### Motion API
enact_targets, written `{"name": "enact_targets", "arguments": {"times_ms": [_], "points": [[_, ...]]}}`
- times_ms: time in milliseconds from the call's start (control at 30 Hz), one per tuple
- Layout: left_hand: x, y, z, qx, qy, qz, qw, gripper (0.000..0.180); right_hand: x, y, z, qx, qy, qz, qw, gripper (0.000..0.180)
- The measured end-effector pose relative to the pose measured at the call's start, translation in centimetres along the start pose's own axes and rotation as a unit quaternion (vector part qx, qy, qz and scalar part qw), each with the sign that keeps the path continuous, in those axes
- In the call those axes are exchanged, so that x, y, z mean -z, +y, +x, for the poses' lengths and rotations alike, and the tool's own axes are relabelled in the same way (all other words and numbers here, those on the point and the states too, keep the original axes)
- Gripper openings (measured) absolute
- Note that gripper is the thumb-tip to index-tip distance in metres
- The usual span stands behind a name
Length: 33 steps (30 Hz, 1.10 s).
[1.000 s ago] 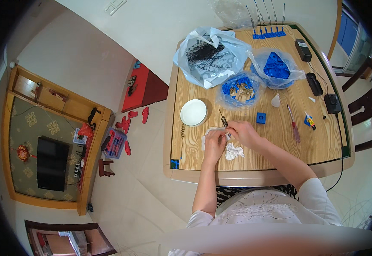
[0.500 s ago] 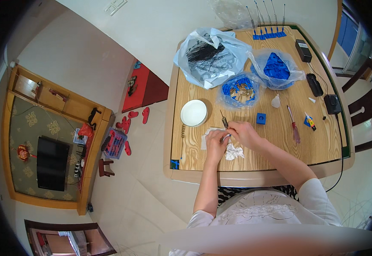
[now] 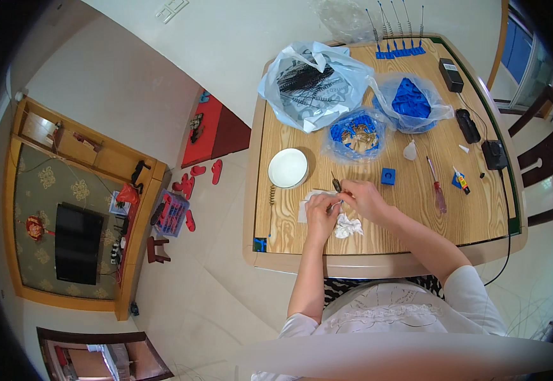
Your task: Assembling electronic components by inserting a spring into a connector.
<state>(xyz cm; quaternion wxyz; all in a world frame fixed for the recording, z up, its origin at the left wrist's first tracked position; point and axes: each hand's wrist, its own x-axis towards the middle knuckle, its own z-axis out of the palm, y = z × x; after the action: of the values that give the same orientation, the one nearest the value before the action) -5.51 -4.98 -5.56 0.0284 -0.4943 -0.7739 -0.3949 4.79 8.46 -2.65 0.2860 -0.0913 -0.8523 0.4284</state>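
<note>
My right hand pinches a dark coiled spring wire, whose thin tip points up and away from me. Close beside it, my left hand has its fingers closed, meeting the right fingertips at the wire's lower end. What lies between the fingertips there is hidden. Under and beside my hands are a white paper sheet and a crumpled white tissue. A small blue block with a hole stands right of my hands. Another coiled spring lies to the left, below a white bowl.
Behind my hands stand a bag of black spring wires, a bag of brass-coloured parts and a bag of blue parts. Several upright wires in blue bases line the far edge. A screwdriver and a glue tube lie right.
The coiled wire has shifted slightly, with its tip lower and less of its coil showing beyond my right fingers. My hands stay in nearly the same place.
</note>
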Motion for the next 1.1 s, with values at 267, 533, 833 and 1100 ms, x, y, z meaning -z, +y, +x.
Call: {"name": "enact_targets", "arguments": {"times_ms": [267,533,833,1100], "points": [[0.04,0.19,0.04,0.000,0.001,0.005,1.000,0.013,-0.19,0.03,-0.01,-0.025,-0.006,-0.007,1.000,0.015],[0.09,0.13,-0.02,0.003,0.003,0.003,1.000,0.013,-0.67,0.15,-0.12,-0.017,0.005,-0.011,1.000,0.014],[0.06,0.03,-0.09,0.005,-0.004,0.005,1.000,0.014,-0.49,-0.07,-0.19,-0.029,0.006,-0.017,0.999,0.014],[0.65,0.31,-0.24,-0.008,-0.007,-0.001,1.000,0.012,-0.69,-0.02,-0.17,-0.020,0.011,-0.023,0.999,0.015]]}}
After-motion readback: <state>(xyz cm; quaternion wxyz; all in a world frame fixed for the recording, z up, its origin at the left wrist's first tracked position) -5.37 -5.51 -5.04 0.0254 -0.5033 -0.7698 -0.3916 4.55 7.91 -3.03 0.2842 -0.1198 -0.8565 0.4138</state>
